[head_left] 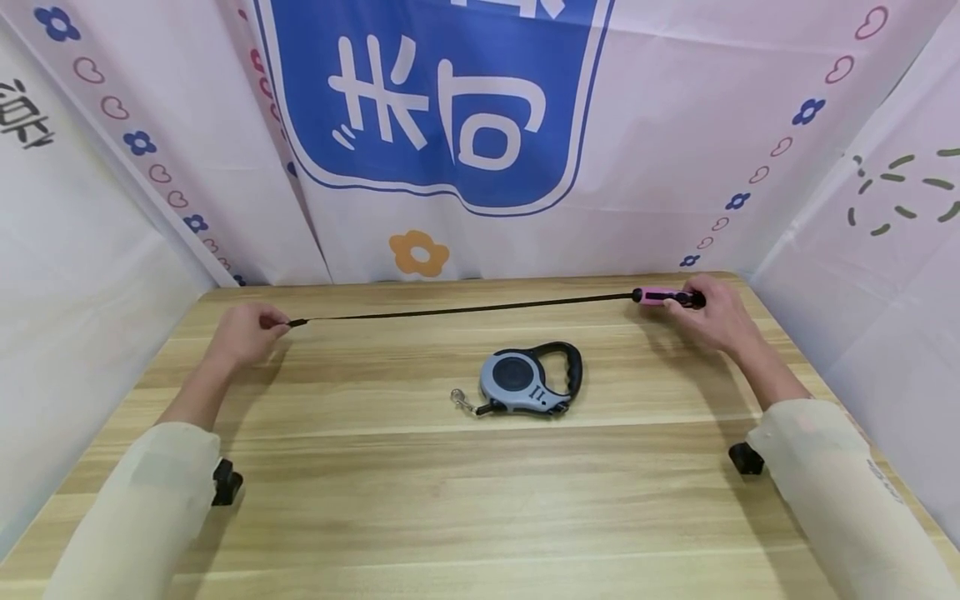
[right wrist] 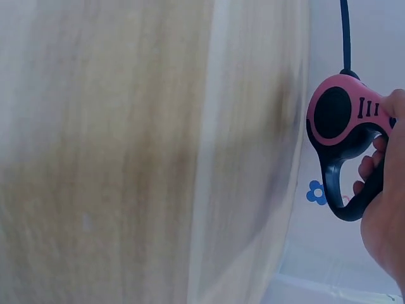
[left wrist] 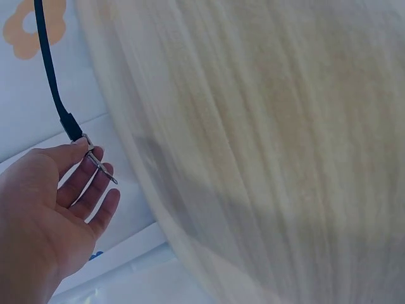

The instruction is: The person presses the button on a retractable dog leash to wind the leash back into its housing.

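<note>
My right hand [head_left: 716,315] grips the black handle of a pink and black retractable dog leash [right wrist: 330,104], fingers curled through the loop in the right wrist view. From its nozzle a black strap [head_left: 465,309] runs taut across to the left. At the strap's far end, my left hand [head_left: 247,333] pinches the metal clip [left wrist: 101,166] between thumb and fingers. Both hands are raised above the wooden table. A second retractable leash [head_left: 517,382], grey-blue and black, lies on the table between the arms, its strap wound in and its silver clip [head_left: 461,400] pointing left.
The wooden table [head_left: 480,517] reaches back to a white printed curtain [head_left: 675,100] with a blue sign, and curtains also hang on both sides. Black wrist mounts [head_left: 225,483] show beneath the pale sleeves [head_left: 142,500].
</note>
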Tool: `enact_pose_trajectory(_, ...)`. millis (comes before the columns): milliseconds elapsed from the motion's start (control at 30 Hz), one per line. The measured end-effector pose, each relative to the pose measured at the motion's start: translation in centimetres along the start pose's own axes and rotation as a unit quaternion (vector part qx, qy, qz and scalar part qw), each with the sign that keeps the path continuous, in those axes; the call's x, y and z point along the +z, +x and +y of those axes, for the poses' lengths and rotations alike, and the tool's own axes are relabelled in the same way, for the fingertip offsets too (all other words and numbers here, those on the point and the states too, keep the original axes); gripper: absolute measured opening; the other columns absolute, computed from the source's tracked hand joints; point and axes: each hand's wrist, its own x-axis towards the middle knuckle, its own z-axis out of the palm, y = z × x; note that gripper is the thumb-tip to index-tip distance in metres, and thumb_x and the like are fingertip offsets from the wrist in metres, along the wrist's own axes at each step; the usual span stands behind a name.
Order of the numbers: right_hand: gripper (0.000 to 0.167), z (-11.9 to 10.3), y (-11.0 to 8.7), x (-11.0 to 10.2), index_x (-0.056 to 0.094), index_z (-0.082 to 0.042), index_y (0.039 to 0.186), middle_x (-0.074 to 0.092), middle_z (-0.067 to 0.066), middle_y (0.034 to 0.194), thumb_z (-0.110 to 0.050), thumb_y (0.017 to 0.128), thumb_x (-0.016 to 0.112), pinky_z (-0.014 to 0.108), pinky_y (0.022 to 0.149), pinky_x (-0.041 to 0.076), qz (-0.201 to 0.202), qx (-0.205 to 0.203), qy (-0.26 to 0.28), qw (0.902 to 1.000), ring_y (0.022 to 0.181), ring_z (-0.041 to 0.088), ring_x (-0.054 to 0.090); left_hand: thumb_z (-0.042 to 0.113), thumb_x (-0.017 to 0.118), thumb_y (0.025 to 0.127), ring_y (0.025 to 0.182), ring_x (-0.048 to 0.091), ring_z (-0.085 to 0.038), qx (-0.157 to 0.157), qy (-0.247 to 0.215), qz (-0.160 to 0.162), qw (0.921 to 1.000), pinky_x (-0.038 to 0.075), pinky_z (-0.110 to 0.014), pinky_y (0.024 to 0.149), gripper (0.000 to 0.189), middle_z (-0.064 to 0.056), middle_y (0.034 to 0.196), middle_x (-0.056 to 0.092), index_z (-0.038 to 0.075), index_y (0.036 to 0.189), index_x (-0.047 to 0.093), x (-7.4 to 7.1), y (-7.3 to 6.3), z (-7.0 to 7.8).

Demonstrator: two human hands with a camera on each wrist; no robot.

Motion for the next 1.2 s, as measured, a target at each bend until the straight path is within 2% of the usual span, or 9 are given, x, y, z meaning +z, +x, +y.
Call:
enact_pose_trajectory(133, 0.025, -0.2, 0.0, -0.4, 0.059, 0.001, 0.087, 0.058, 0.018, 0.083, -0.021, 0.094, 0.070, 0.035, 0.067, 0.035, 0.021, 0.012, 0.020, 0.9995, 0.075, 0.028, 0.048, 0.005, 0.064, 0.100, 0.093, 0.065, -0.046, 0.005, 0.003, 0.011, 0.9999, 0.050, -0.059, 0.086, 0.021, -0.031, 0.099, 0.070, -0.014, 0.108, 0.069, -0.3, 0.0, 0.0)
enact_pose_trajectory(267, 0.030, -0.5, -0.1, -0.6, 0.054, -0.001, 0.081, 0.053, 0.014, 0.078, -0.023, 0.094, 0.070, 0.031, 0.063, 0.032, 0.046, 0.026, 0.038, 0.9979, 0.072, 0.025, 0.044, 0.003, 0.066, 0.098, 0.087, 0.066, -0.041, 0.016, 0.013, 0.027, 0.9994, 0.050, -0.050, 0.080, 0.018, -0.028, 0.094, 0.072, -0.014, 0.103, 0.071, -0.5, -0.1, -0.2)
enact_pose_trajectory(400, 0.030, -0.7, -0.1, -0.7, 0.056, 0.001, 0.091, 0.052, 0.014, 0.085, -0.025, 0.096, 0.070, 0.030, 0.065, 0.032, 0.061, 0.053, 0.065, 0.9946, 0.077, 0.022, 0.043, 0.003, 0.069, 0.096, 0.081, 0.066, -0.032, 0.024, 0.018, 0.034, 0.9990, 0.049, -0.043, 0.076, 0.016, -0.026, 0.089, 0.073, -0.013, 0.099, 0.072, -0.7, -0.1, -0.5)
enact_pose_trajectory(500, 0.030, -0.8, -0.2, -0.7, 0.058, 0.001, 0.099, 0.055, 0.015, 0.090, -0.026, 0.096, 0.071, 0.029, 0.067, 0.034, 0.070, 0.068, 0.082, 0.9918, 0.079, 0.019, 0.044, 0.003, 0.069, 0.096, 0.079, 0.066, -0.028, 0.026, 0.017, 0.035, 0.9989, 0.049, -0.042, 0.075, 0.016, -0.026, 0.088, 0.073, -0.013, 0.099, 0.072, -0.8, -0.2, -0.7)
enact_pose_trajectory(600, 0.031, -1.0, -0.1, -0.9, 0.059, 0.002, 0.102, 0.056, 0.014, 0.092, -0.025, 0.095, 0.072, 0.026, 0.067, 0.035, 0.076, 0.075, 0.094, 0.9898, 0.079, 0.015, 0.045, 0.001, 0.070, 0.095, 0.078, 0.065, -0.026, 0.030, 0.015, 0.036, 0.9988, 0.049, -0.040, 0.074, 0.015, -0.026, 0.088, 0.072, -0.014, 0.098, 0.072, -0.9, -0.3, -0.8)
enact_pose_trajectory(800, 0.032, -1.5, -0.1, -1.2, 0.059, 0.003, 0.106, 0.054, 0.001, 0.088, -0.022, 0.093, 0.075, 0.022, 0.071, 0.037, 0.090, 0.092, 0.132, 0.9828, 0.080, 0.010, 0.047, -0.001, 0.070, 0.092, 0.074, 0.065, -0.022, 0.047, 0.017, 0.017, 0.9986, 0.049, -0.028, 0.069, 0.013, -0.024, 0.084, 0.072, -0.014, 0.095, 0.072, -1.2, -0.4, -1.0)
enact_pose_trajectory(1000, 0.027, -1.7, 0.0, -1.5, 0.059, 0.001, 0.104, 0.054, -0.011, 0.082, -0.016, 0.092, 0.077, 0.016, 0.065, 0.039, 0.099, 0.102, 0.172, 0.9748, 0.075, 0.007, 0.048, -0.002, 0.069, 0.092, 0.073, 0.064, -0.018, 0.054, 0.009, -0.003, 0.9985, 0.047, -0.019, 0.065, 0.012, -0.022, 0.083, 0.072, -0.014, 0.094, 0.071, -1.5, -0.6, -1.2)
enact_pose_trajectory(1200, 0.022, -1.7, 0.1, -1.6, 0.059, -0.002, 0.100, 0.054, -0.012, 0.080, -0.011, 0.092, 0.077, 0.014, 0.062, 0.040, 0.098, 0.111, 0.219, 0.9643, 0.073, 0.006, 0.047, -0.001, 0.070, 0.093, 0.072, 0.064, -0.018, 0.044, 0.000, -0.030, 0.9986, 0.049, -0.021, 0.061, 0.013, -0.020, 0.084, 0.072, -0.014, 0.096, 0.071, -1.7, -1.1, -1.3)
